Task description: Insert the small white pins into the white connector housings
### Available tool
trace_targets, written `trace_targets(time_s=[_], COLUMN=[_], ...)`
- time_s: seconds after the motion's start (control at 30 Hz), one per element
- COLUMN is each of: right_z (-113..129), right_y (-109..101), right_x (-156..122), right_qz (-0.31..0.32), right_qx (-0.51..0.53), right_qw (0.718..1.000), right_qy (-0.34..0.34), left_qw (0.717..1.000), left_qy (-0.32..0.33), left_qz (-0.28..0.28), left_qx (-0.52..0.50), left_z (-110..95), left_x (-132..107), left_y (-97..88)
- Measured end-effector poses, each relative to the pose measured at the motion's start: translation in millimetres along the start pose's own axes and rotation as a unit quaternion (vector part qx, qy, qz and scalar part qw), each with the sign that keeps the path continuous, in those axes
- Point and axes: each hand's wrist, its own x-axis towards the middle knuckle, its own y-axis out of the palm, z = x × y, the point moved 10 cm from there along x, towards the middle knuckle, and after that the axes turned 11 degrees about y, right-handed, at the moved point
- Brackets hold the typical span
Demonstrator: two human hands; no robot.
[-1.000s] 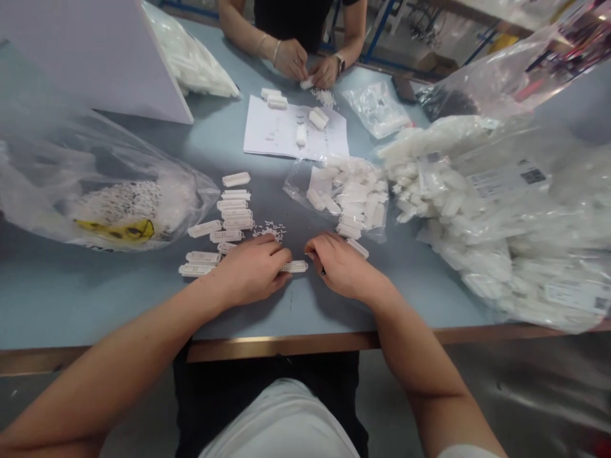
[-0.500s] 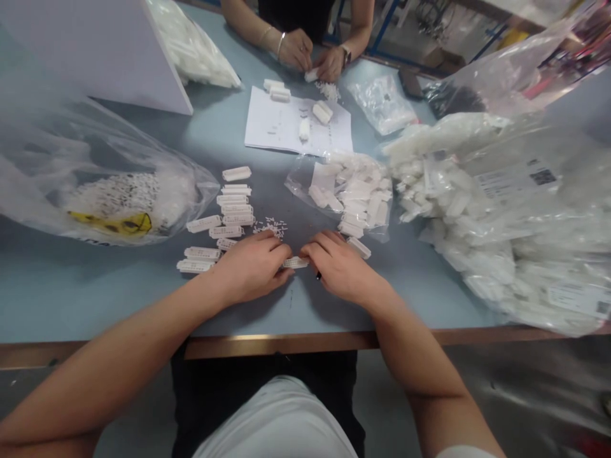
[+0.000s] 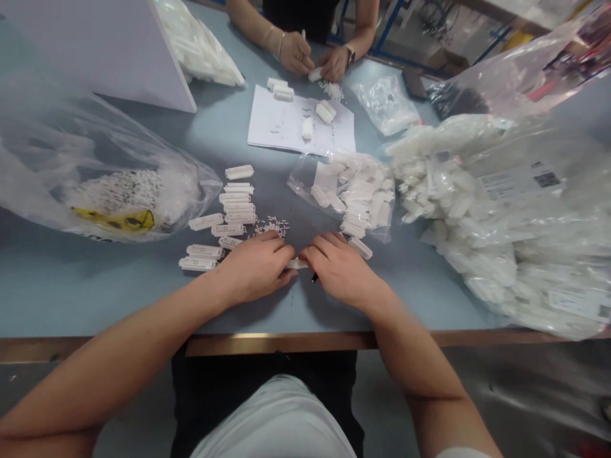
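blue-grey table (image 3: 119, 299) under both forearms. left hand (image 3: 252, 267) and right hand (image 3: 341, 270) sit close together around a white plastic connector housing (image 3: 296, 263), left fingertips pressed narrowly against its end; right fingers (image 3: 324, 245) curl over a dark pen (image 3: 314, 277). just left lie more housings (image 3: 233, 217) and loose pins (image 3: 271, 226); farther off, a clear bag of housings (image 3: 348, 191), a printed sheet (image 3: 286, 121), and a co-worker's hands (image 3: 315, 67) pinching a housing.

A white plastic part (image 3: 296, 263) is partly hidden between the left hand (image 3: 252, 270) and right hand (image 3: 341, 270); the tiny loose pieces (image 3: 271, 227) are too small to identify, and the bag label (image 3: 520, 181) is unreadable.
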Motion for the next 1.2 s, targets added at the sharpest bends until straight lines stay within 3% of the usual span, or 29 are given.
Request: trace_targets(time_s=[0.17,0.33,0.53,0.7,0.97,1.2], right_z=[-6,-25,-5,4,-51,-32], right_y=[0,-11,-7,-2,-6,13], right_x=[0,-6,-12,-12,0,25], right_qz=[0.002,-0.039,-0.007,0.024,-0.073,-0.019], right_qx=[0.037,0.069,0.025,0.014,0.168,0.136], right_qw=[0.999,0.997,0.997,0.994,0.98,0.987], right_qy=[0.007,0.02,-0.073,-0.102,0.079,0.08], left_qw=[1.0,0.999,1.0,1.0,1.0,0.995], left_qy=[-0.005,-0.02,-0.01,-0.002,-0.014,0.018], left_qz=[0.014,0.021,0.004,0.015,0.014,0.094], left_qx=[-0.004,-0.018,-0.015,-0.015,-0.022,-0.007], left_z=[2,7,5,3,5,4], left_x=[1,-1,-1,0,-1,-1], left_y=[3.2,6.6,5.8,6.0,4.3,3.8])
